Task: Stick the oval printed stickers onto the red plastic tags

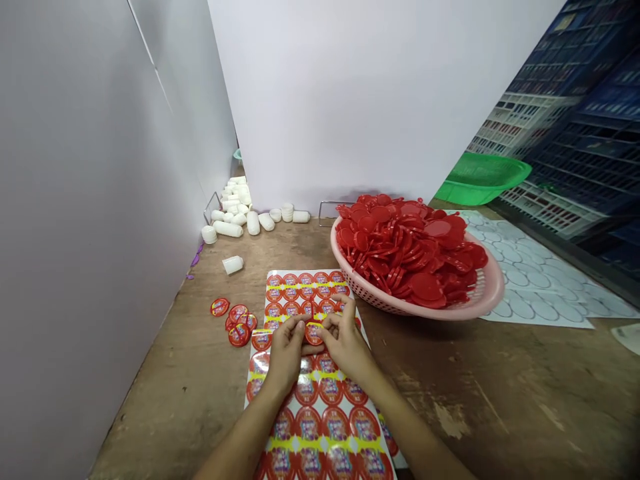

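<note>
My left hand point(287, 348) and my right hand point(346, 341) are closed on a small red plastic disc with a round printed sticker point(314, 333); a thin red stem stands up from it. The left fingers grip its left edge, and the right thumb and fingers press at its right side. Under both hands lies a sheet of round red-and-yellow stickers point(307, 421). To the left of my left hand, several red discs with printed stickers point(239, 335) lie in a loose cluster on the wooden table point(185, 387).
A pink basket point(493, 293) heaped with red plastic pieces point(400, 247) stands at the right. White plastic cups point(228, 229) line the back left, and one white cup point(233, 265) lies nearer. Used sticker backing point(540, 280), a green basin point(485, 180) and stacked crates point(590, 120) are further right.
</note>
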`<state>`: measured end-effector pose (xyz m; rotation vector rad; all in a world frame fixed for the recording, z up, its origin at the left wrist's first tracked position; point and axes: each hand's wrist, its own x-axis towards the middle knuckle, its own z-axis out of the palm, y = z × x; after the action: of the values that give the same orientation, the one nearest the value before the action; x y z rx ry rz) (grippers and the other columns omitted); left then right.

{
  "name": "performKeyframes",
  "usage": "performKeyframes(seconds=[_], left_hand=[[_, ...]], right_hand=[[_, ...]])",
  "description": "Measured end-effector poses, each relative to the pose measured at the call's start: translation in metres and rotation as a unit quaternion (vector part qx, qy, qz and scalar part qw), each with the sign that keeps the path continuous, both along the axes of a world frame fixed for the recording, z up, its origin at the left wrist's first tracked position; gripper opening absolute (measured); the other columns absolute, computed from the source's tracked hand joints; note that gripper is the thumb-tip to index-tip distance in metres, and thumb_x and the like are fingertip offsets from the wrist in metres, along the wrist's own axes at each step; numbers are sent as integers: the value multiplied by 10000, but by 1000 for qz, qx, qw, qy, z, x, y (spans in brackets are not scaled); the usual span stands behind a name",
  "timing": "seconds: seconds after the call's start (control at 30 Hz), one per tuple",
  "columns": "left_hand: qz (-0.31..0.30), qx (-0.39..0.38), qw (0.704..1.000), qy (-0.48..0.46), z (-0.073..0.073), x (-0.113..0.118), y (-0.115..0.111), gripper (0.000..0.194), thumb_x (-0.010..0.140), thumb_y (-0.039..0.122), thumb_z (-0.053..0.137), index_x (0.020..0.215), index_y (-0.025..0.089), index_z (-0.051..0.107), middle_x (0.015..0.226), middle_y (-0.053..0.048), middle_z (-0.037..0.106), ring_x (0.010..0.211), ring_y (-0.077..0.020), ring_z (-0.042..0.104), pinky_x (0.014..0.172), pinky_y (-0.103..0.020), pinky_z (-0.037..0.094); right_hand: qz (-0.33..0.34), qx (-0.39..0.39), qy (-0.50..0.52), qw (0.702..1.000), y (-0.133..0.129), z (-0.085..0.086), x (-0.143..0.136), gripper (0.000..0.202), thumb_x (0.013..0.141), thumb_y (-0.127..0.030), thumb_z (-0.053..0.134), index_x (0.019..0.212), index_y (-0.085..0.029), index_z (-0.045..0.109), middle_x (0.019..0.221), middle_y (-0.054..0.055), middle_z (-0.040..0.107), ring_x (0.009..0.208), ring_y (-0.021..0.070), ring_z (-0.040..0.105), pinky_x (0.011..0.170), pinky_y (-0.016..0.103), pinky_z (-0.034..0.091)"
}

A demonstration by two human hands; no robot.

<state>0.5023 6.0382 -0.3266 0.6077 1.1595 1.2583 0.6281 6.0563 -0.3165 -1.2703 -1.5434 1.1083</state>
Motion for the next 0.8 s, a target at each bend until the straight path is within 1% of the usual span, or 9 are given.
performKeyframes(seconds=[0.13, 0.33, 0.47, 0.6, 0.7, 0.8], left_hand=[[-3, -7, 1000, 0, 3, 0, 0, 479, 644, 507, 761, 931, 140, 650, 819, -33, 704, 570, -191, 708, 497, -271, 580], [-1, -12, 1000, -3, 5, -1, 0, 463, 634, 491, 770, 911, 138, 657, 809, -31, 697, 576, -187, 707, 483, -260, 578], [-1, -8, 1000, -7, 7, 0, 0, 458, 643, 485, 769, 909, 129, 661, 812, -35, 685, 603, -175, 700, 504, -263, 587], [-7, 12, 1000, 0, 7, 2, -1, 426, 631, 423, 801, 900, 124, 661, 780, -25, 672, 665, -166, 687, 559, -273, 600], [-2, 15, 1000, 11, 5, 4, -1, 430, 605, 407, 819, 886, 126, 657, 764, -27, 685, 634, -150, 671, 560, -278, 598], [0, 22, 1000, 22, 3, 5, -2, 418, 614, 414, 809, 883, 126, 669, 743, -34, 698, 617, -150, 670, 565, -279, 594]], right_hand=[[-10, -13, -30, 999, 0, 0, -1, 480, 759, -152, 483, 1162, -262, 247, 648, -92, 456, 596, 150, 506, 610, 278, 406], [2, -19, -31, 999, 1, -3, -1, 459, 761, -153, 480, 1136, -271, 241, 643, -91, 458, 578, 155, 505, 584, 270, 393], [0, -19, -37, 999, 1, -3, -1, 441, 762, -146, 473, 1118, -266, 242, 634, -94, 453, 566, 156, 503, 572, 266, 390], [-1, -12, -55, 998, 2, -2, -2, 426, 774, -142, 470, 1116, -257, 243, 622, -96, 443, 573, 162, 514, 581, 269, 398], [-9, -9, -85, 996, 0, 1, -4, 412, 780, -125, 461, 1110, -252, 249, 624, -90, 437, 580, 167, 516, 591, 273, 399], [-19, -7, -134, 991, -3, 9, -6, 427, 784, -96, 440, 1142, -238, 256, 644, -66, 446, 598, 182, 525, 588, 280, 387]])
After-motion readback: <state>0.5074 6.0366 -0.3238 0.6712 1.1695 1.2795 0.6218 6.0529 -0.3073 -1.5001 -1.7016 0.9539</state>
